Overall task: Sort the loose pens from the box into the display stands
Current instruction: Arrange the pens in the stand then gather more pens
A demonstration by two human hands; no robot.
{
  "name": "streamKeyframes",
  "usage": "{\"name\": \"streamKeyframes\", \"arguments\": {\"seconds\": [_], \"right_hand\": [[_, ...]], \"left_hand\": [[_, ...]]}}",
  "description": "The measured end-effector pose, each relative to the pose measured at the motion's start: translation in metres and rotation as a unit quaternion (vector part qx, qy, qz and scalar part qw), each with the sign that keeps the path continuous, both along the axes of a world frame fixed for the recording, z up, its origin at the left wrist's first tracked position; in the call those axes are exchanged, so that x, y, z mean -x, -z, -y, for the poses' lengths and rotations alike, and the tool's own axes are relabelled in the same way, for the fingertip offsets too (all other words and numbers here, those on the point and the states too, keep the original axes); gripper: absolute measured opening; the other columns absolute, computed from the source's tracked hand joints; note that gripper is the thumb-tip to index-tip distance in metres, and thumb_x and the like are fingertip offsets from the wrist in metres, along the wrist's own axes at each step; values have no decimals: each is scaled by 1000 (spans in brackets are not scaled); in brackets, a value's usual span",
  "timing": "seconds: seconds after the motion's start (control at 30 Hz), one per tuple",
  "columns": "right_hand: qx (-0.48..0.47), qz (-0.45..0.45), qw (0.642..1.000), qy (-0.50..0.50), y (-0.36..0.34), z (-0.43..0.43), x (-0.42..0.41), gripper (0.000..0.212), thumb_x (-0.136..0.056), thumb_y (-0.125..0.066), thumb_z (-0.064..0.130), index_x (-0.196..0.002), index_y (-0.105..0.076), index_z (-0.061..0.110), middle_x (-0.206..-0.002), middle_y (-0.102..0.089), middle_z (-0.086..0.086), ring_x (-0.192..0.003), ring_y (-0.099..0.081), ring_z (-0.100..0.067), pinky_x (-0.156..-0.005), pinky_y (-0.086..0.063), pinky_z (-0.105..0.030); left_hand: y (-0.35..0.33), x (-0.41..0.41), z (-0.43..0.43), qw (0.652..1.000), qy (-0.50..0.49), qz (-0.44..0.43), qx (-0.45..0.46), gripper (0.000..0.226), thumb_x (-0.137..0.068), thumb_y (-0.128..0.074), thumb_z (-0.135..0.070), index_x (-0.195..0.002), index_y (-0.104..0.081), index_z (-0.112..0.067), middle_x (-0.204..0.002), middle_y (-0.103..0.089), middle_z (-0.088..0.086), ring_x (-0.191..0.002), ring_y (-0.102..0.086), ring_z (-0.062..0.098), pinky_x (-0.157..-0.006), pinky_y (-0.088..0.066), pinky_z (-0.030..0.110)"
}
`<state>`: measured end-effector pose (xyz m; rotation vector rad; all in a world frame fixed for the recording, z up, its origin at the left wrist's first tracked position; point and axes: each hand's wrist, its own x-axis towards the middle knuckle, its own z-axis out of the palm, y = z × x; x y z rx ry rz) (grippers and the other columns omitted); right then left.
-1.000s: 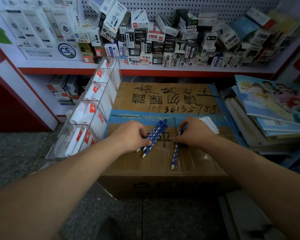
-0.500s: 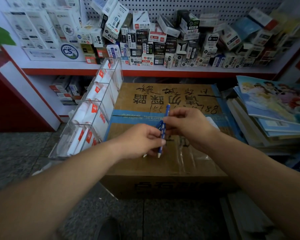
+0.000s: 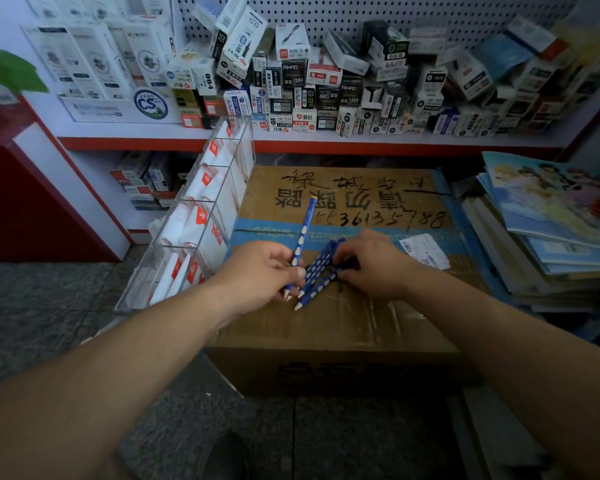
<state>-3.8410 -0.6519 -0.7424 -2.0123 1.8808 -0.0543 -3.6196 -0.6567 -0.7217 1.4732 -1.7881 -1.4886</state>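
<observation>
Blue pens with white dots lie on a taped cardboard box (image 3: 343,317). My left hand (image 3: 260,271) grips one blue pen (image 3: 303,230), which stands tilted with its yellow-tipped end pointing up and away. My right hand (image 3: 371,268) has its fingers curled onto the far ends of the other blue pens (image 3: 317,273), which lie slanted between my two hands with their white tips toward me. A clear acrylic display stand (image 3: 191,230) with several compartments holding white and red packets leans against the box's left side.
A shelf (image 3: 291,142) crowded with small stationery boxes runs behind, under a pegboard. A stack of books and magazines (image 3: 548,230) sits to the right of the box. A red cabinet (image 3: 21,188) stands at left. Grey speckled floor lies below.
The pen held up between both hands half a second ago is now in my left hand alone. My right hand has dropped onto the pens lying on the box.
</observation>
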Motion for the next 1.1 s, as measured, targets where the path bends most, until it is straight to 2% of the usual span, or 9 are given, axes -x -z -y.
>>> {"name": "streamKeyframes", "arguments": {"seconds": [0.2, 0.33, 0.47, 0.6, 0.73, 0.87, 0.97, 1.03, 1.1], "right_hand": [[-41, -14, 999, -31, -9, -3, 16, 12, -92, -70, 38, -103, -66, 39, -114, -42, 2, -115, -38, -17, -99, -41, -37], [-70, 11, 996, -56, -19, -12, 25, 7, -94, -68, 35, -101, -66, 35, -110, -51, 6, -108, -50, -14, -94, -47, -34], [-98, 148, 984, -33, -43, -25, 25, 4, -94, -69, 28, -98, -68, 29, -97, -68, 7, -87, -66, -8, -79, -58, -30], [-30, 266, 963, 10, -55, -28, 18, 5, -88, -77, 29, -88, -72, 29, -81, -70, 10, -69, -62, -3, -66, -51, -23], [19, 425, 899, 100, -47, -24, 5, 17, -83, -82, 15, -96, -71, 16, -84, -73, -7, -69, -64, -12, -65, -54, -24], [12, 501, 853, 148, -36, -17, -3, 28, -83, -81, 18, -108, -68, 12, -85, -76, -4, -70, -67, -12, -61, -53, -24], [34, 348, 927, 138, -20, -9, 3, 23, -90, -76, 29, -111, -69, 23, -99, -72, -1, -84, -68, -11, -64, -51, -22], [52, 143, 985, 79, -6, -6, 7, 24, -93, -70, 33, -117, -67, 33, -113, -59, 4, -103, -58, -12, -80, -50, -27], [45, 48, 997, 26, 4, -3, 7, 34, -95, -67, 36, -128, -61, 39, -125, -46, 3, -122, -42, -16, -102, -41, -33]], "left_hand": [[0, 0, -1, 1000, 12, 28, 3, 11, -96, -68, -20, -107, -69, -22, -91, -78, -4, -83, -75, 9, -76, -62, 29], [-2, -1, -1, 999, 18, 30, -15, 14, -96, -68, -19, -109, -69, -19, -92, -79, -4, -85, -75, 8, -79, -61, 31], [-7, 1, -6, 998, 48, 35, -29, 10, -93, -72, -21, -103, -74, -20, -94, -79, -2, -95, -74, 16, -88, -61, 36], [-12, 6, -13, 989, 109, 1, -95, 17, -94, -69, -14, -111, -72, -15, -98, -79, 1, -95, -75, 16, -86, -61, 32], [-17, 9, -15, 985, 113, -47, -123, 27, -92, -69, -6, -119, -68, -7, -101, -79, 7, -89, -76, 16, -75, -61, 24], [-18, 6, -14, 990, 77, -53, -106, 24, -90, -72, -5, -113, -70, -9, -99, -79, 8, -89, -76, 18, -73, -61, 25], [-15, 3, -7, 997, 1, -40, -65, 18, -93, -69, -7, -111, -71, -11, -95, -79, 5, -90, -76, 16, -81, -61, 32], [-12, 2, -4, 998, -34, -34, -49, 16, -97, -65, -9, -112, -70, -11, -95, -79, 3, -88, -76, 13, -77, -61, 30], [-9, 2, -2, 997, -48, -33, -50, 16, -100, -61, -9, -114, -67, -12, -98, -78, 3, -89, -76, 14, -81, -62, 34]]}}
